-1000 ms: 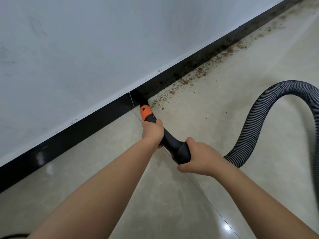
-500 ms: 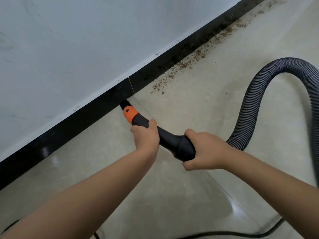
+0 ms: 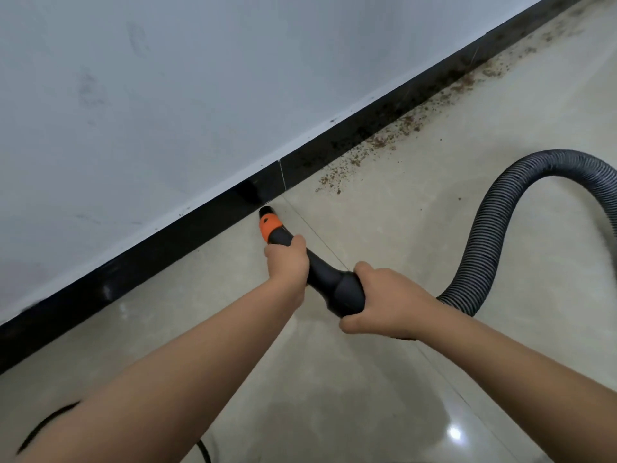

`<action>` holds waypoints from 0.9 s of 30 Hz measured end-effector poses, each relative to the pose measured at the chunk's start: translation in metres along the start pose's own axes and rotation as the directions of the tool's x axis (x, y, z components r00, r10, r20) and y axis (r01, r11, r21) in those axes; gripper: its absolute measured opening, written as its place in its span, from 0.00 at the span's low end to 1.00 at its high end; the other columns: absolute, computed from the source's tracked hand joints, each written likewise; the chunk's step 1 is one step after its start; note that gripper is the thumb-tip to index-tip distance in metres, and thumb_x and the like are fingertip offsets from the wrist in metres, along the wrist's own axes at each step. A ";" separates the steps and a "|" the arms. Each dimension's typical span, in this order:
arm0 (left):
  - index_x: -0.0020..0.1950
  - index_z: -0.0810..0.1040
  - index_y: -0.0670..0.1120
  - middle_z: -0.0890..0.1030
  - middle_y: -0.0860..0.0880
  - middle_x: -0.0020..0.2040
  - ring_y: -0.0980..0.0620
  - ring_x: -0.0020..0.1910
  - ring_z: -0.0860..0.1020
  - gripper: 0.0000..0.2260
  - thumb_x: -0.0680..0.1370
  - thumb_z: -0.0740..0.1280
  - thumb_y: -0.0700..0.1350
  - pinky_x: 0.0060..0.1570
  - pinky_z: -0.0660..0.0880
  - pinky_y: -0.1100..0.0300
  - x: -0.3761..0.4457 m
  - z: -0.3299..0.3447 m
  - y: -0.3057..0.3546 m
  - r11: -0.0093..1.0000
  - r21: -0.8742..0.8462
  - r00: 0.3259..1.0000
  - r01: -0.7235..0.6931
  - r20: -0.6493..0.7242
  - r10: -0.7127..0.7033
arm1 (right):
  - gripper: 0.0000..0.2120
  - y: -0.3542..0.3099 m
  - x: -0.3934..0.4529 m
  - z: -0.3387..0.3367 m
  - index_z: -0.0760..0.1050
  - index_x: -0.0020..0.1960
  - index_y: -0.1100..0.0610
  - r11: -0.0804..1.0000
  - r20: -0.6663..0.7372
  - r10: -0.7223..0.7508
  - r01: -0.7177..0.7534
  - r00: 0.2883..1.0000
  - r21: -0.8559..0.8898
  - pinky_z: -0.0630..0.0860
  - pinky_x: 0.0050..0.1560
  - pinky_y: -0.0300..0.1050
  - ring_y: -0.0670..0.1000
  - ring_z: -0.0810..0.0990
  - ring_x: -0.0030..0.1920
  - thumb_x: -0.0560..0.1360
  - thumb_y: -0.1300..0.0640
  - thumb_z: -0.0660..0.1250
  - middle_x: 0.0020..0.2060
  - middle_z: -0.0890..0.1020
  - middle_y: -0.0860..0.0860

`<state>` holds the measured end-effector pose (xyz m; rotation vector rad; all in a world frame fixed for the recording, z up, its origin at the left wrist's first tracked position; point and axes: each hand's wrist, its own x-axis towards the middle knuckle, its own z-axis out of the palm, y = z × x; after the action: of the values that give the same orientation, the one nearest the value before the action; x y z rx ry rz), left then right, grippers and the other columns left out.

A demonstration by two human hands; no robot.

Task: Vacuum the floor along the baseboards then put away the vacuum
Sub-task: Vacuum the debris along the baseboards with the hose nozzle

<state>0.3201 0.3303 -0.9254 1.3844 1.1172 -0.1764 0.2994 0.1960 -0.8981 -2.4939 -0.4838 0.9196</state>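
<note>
A black vacuum nozzle [image 3: 330,282] with an orange collar [image 3: 269,226] points at the foot of the black baseboard [image 3: 160,252]. My left hand [image 3: 287,262] grips the nozzle just behind the collar. My right hand [image 3: 384,300] grips its thick rear end, where the ribbed grey hose [image 3: 494,235] joins and loops off to the right. The nozzle tip rests on the beige tiled floor [image 3: 384,208] beside a tile joint. Brown crumbs [image 3: 377,152] lie along the baseboard to the right of the tip.
A white wall [image 3: 200,78] rises above the baseboard. A black cable [image 3: 43,426] curves across the floor at the bottom left, partly hidden by my left arm. The vacuum body is out of view.
The nozzle tip swept left from the crumbs at the tile joint to the clean stretch of baseboard. Both hands kept their grip and the hose loop shifted with them.
</note>
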 end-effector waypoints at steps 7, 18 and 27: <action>0.71 0.58 0.42 0.71 0.40 0.63 0.40 0.60 0.72 0.23 0.79 0.59 0.47 0.62 0.71 0.46 -0.015 0.030 0.004 0.999 -0.042 0.998 0.015 0.063 -0.013 | 0.17 0.017 -0.015 -0.024 0.65 0.44 0.53 0.997 0.013 0.067 -0.067 0.998 0.045 0.74 0.35 0.42 0.46 0.77 0.36 0.65 0.51 0.72 0.39 0.76 0.48; 0.72 0.55 0.39 0.68 0.38 0.67 0.38 0.63 0.70 0.25 0.80 0.59 0.48 0.64 0.68 0.47 -0.017 -0.046 -0.031 0.986 -0.138 0.948 0.096 -0.288 -0.133 | 0.15 -0.015 0.003 0.007 0.68 0.44 0.49 0.981 0.278 -0.171 0.139 0.945 0.131 0.74 0.34 0.35 0.43 0.78 0.36 0.66 0.55 0.74 0.38 0.79 0.45; 0.72 0.55 0.40 0.69 0.39 0.65 0.39 0.63 0.70 0.23 0.81 0.58 0.47 0.63 0.69 0.46 0.011 -0.079 -0.010 0.987 -0.152 0.947 0.043 -0.308 -0.088 | 0.15 -0.055 0.031 0.031 0.66 0.42 0.50 0.973 0.228 -0.170 0.126 0.959 0.194 0.71 0.29 0.34 0.42 0.77 0.30 0.65 0.55 0.73 0.32 0.79 0.45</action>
<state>0.2779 0.3987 -0.9239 1.2740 1.4131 0.0802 0.2914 0.2647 -0.9074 -2.1633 -0.6296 1.1604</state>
